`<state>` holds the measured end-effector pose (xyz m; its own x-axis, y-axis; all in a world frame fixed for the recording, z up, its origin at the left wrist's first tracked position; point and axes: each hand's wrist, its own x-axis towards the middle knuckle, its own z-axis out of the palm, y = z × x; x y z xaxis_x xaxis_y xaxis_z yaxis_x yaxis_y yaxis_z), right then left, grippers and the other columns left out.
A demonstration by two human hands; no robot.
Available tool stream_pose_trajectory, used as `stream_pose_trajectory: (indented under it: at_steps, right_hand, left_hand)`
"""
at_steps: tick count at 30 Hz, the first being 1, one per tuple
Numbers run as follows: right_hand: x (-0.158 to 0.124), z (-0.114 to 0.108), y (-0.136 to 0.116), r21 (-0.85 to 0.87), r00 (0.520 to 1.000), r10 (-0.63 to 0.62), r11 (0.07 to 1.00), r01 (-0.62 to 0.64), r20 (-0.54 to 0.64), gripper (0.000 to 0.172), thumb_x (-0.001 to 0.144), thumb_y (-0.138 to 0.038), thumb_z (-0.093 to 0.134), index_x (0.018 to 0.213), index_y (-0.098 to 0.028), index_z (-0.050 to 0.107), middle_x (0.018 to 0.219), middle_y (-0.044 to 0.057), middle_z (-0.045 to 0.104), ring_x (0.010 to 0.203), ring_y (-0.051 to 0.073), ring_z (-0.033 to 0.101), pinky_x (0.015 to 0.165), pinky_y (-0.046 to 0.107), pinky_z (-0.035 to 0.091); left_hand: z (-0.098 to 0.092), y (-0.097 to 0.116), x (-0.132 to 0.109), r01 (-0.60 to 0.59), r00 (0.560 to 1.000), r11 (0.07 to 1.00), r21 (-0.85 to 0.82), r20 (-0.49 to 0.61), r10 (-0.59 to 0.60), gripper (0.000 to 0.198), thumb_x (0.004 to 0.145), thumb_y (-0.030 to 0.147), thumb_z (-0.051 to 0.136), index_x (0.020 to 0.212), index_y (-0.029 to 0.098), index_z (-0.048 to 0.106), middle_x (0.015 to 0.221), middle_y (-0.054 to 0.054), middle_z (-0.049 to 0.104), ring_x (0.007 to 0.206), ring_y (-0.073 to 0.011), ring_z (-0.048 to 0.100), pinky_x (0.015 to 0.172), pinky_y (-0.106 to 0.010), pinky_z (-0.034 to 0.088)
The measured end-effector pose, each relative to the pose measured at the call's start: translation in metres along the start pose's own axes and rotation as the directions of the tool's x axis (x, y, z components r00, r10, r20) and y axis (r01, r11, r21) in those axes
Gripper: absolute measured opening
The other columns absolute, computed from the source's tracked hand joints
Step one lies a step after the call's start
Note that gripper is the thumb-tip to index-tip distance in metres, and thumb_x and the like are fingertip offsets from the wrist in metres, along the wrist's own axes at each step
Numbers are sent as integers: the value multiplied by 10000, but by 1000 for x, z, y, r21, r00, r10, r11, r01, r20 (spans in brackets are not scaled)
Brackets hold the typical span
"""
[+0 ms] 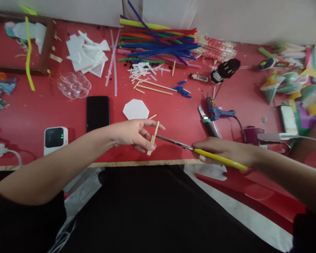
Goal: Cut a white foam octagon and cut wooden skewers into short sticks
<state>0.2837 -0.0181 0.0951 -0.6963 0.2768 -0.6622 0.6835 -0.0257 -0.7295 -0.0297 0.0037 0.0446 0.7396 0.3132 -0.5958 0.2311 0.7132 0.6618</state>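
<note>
My left hand (137, 135) pinches thin wooden sticks (153, 138) between thumb and fingers, close to the table's front edge. My right hand (213, 149) is wrapped round the yellow handle of a pair of scissors (177, 142). Their narrow metal blades point left, and the tips meet the sticks just above my left thumb. Whether the blades are closed on a stick cannot be made out. Just beyond my left hand lies a white octagonal piece (136, 109), with a short stick end (152, 116) beside it.
Behind are cut white pieces (142, 70), loose sticks (155, 89), blue bits (183, 90) and coloured pipe cleaners (158, 44). A craft knife (209, 121) and a corded glue gun (217, 111) lie to the right. A black phone (98, 113) and a white device (56, 138) are left.
</note>
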Motion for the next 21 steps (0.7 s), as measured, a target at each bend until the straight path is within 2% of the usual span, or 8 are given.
stream_pose_trajectory:
  at_steps: [7, 14, 21]
  right_hand:
    - [0, -4, -8, -26, 1000, 29, 999, -29, 12, 515, 951, -695, 404, 749, -223, 448, 701, -22, 424, 635, 145, 422, 590, 313, 340]
    - [3, -5, 1, -6, 999, 34, 999, -34, 40, 494, 947, -673, 435, 741, -225, 443, 692, -22, 433, 629, 140, 417, 586, 310, 343]
    - [5, -7, 2, -7, 997, 56, 998, -56, 52, 518, 939, -702, 420, 726, -229, 422, 688, -27, 400, 628, 138, 396, 583, 317, 332]
  left_hand:
    - [4, 3, 3, 19, 1000, 1000, 0, -5, -19, 872, 696, 134, 862, 1471, 253, 481, 758, 20, 723, 701, -178, 743, 691, -315, 602]
    - [6, 3, 7, 19, 1000, 1000, -7, -10, -19, 812, 693, 114, 855, 1427, 244, 532, 763, 9, 719, 692, -178, 740, 690, -321, 600]
    - [6, 4, 9, 19, 1000, 1000, -2, -5, -19, 847, 682, 122, 855, 1448, 228, 508, 774, 12, 717, 700, -175, 740, 725, -331, 596]
